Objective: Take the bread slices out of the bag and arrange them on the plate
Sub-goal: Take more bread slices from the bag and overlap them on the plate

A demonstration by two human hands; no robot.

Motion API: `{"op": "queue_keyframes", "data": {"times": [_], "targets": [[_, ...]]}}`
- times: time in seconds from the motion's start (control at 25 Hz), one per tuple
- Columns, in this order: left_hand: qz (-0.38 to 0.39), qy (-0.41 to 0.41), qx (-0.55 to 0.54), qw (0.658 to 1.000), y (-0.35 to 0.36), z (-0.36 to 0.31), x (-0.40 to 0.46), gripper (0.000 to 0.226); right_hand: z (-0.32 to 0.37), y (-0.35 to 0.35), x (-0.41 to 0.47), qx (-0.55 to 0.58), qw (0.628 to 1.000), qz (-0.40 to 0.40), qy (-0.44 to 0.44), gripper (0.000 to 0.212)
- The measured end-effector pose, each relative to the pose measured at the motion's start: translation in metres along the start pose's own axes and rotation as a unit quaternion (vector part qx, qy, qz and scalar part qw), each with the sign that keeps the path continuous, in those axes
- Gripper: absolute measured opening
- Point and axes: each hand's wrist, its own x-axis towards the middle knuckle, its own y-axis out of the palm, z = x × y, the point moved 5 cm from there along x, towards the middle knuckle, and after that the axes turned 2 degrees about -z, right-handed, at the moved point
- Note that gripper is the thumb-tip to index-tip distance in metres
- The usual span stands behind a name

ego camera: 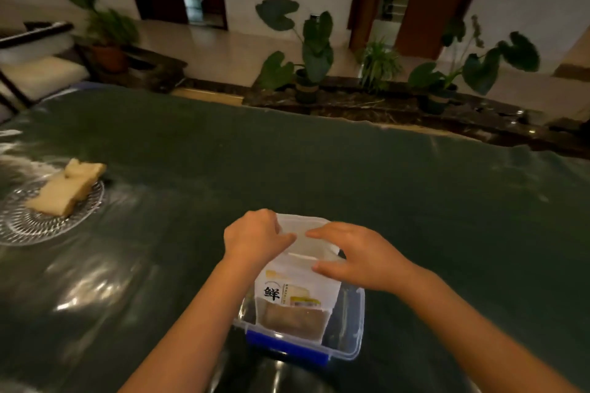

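Counter (319, 163) lies bare between the plate (28, 226), holding bread slices (64, 191) far left, and the bag (297, 290) standing in a plastic box (351, 329) near the front edge. Left hand (255, 236) and right hand (360, 255) pinch the bag's top.

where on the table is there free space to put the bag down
Bare green tablecloth lies between the glass plate far left and the clear container, and right of it. The bread bag and both hands crowd the container.

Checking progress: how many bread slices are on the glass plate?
2: pale bread slices overlapping on the clear glass plate at far left. More may be hidden in the white bread bag.
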Motion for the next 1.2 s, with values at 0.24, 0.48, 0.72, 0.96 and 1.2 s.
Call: {"op": "queue_keyframes", "data": {"times": [0.24, 0.48, 0.72, 0.96, 1.2], "targets": [[-0.079, -0.065, -0.049, 0.994, -0.001, 0.015, -0.024, 0.016, -0.008, 0.008, -0.015, -0.105, 0.985, 0.069, -0.121, 0.047], [-0.094, -0.081, -0.167, 0.978, 0.0, 0.043, -0.052, 0.017, -0.013, 0.003, -0.053, -0.124, 0.976, 0.086, -0.157, 0.051], [-0.085, -0.081, -0.24, 0.964, 0.011, 0.04, -0.065, 0.019, 0.011, -0.006, -0.038, -0.105, 0.983, 0.051, -0.144, 0.035], [-0.066, -0.097, -0.305, 0.945, 0.018, 0.052, -0.068, 0.018, 0.031, 0.016, 0.031, 0.115, 0.985, 0.127, 0.035, 0.031], [-0.049, -0.079, -0.33, 0.939, 0.024, 0.063, -0.072, 0.014, 0.016, 0.106, 0.055, 0.034, 0.942, 0.286, 0.171, 0.036]]}}
